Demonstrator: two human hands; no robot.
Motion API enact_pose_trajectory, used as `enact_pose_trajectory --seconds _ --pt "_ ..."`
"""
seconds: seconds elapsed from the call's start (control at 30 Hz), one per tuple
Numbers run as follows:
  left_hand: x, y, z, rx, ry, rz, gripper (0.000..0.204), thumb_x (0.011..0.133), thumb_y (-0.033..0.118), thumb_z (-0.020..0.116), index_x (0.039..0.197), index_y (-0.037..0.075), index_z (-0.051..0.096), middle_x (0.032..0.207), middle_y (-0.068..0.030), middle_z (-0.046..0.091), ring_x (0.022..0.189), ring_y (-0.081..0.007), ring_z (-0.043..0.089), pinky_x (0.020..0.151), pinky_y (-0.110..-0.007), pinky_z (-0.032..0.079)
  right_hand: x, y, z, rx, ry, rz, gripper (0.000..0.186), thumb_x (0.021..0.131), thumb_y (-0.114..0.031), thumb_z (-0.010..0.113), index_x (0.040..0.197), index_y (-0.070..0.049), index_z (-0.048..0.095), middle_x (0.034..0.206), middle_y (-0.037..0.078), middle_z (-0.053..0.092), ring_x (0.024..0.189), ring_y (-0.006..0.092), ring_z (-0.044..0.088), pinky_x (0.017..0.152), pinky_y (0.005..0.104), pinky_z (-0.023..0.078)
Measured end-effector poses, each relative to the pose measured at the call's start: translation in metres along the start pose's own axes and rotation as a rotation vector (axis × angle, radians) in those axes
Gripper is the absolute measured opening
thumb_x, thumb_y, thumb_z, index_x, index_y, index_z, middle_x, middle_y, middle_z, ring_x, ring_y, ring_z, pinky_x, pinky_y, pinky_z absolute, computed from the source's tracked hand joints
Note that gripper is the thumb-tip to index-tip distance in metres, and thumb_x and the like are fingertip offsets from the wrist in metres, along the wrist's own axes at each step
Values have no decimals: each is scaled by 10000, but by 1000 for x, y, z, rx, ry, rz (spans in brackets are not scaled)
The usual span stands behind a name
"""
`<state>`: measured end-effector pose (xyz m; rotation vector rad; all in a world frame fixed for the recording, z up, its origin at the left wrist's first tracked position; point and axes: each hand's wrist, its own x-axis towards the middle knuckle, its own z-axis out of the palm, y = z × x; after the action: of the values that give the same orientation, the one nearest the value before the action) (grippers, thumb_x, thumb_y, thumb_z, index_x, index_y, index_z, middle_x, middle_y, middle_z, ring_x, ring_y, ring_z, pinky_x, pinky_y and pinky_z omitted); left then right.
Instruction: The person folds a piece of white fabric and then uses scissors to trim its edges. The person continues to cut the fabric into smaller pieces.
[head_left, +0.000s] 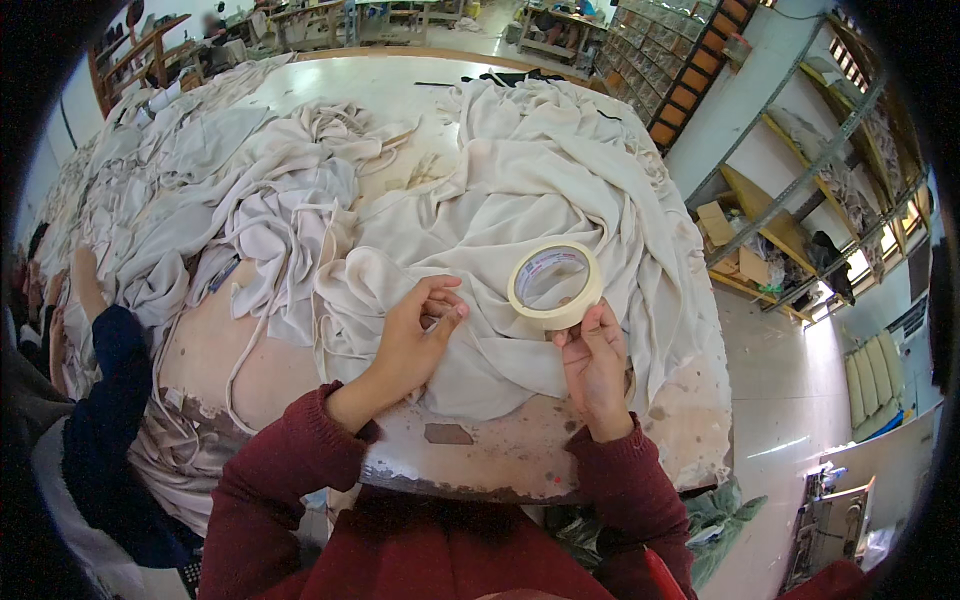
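My right hand (597, 370) grips a roll of cream masking tape (530, 318) at its lower right edge, thumb and fingers pinching the rim. The roll is tilted, and its printed cardboard core shows through the ring. Left of it, my left hand (412, 335) hovers over pale cloth, fingers curled and thumb close to the fingertips. Whatever is between those fingertips, if anything, is too small to make out. Beneath both hands lies a heap of off-white fabric (490, 220), rumpled into folds across the worktable (480, 445).
More crumpled pale garments (200, 150) with long ties cover the left side, where a co-worker's dark blue sleeve (110, 390) reaches in. A metal shelf rack (800, 170) stands at right. Green plastic wrapping (725, 530) lies below the table's right corner.
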<state>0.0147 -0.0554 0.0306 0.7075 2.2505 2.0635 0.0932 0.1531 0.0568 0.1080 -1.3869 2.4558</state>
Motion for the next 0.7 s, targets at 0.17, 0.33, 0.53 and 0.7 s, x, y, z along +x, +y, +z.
enact_pose_trajectory --seconds 0.17,0.33,0.53,0.7 --pt "0 32 -1 279 89 347 320 839 8 612 1156 30 572 1072 -80 582 979 -154 552 879 -307 425 -3 -14 9 87 -30 49 292 1024 -270 496 1121 -3 562 916 25 603 744 102 518 723 243 446" --pt "12 115 -9 428 97 768 403 674 -116 476 1035 13 601 994 -107 588 942 -218 578 853 -306 437 9 -59 52 328 -86 223 375 1027 -325 470 1166 9 570 872 29 595 633 57 456 608 215 378" --pt "28 182 -35 221 -501 446 231 714 -95 460 852 -42 637 796 -153 642 762 -280 632 717 -317 493 15 -127 110 -240 -353 140 349 1009 -301 526 1057 28 631 679 -5 560 459 47 398 429 192 298" --pt "23 177 -19 198 -438 450 153 813 16 554 891 -10 682 851 -219 650 847 -384 631 827 -408 486 3 -112 133 -441 -248 82 264 991 -255 575 986 3 629 650 -18 541 445 26 399 414 196 295"
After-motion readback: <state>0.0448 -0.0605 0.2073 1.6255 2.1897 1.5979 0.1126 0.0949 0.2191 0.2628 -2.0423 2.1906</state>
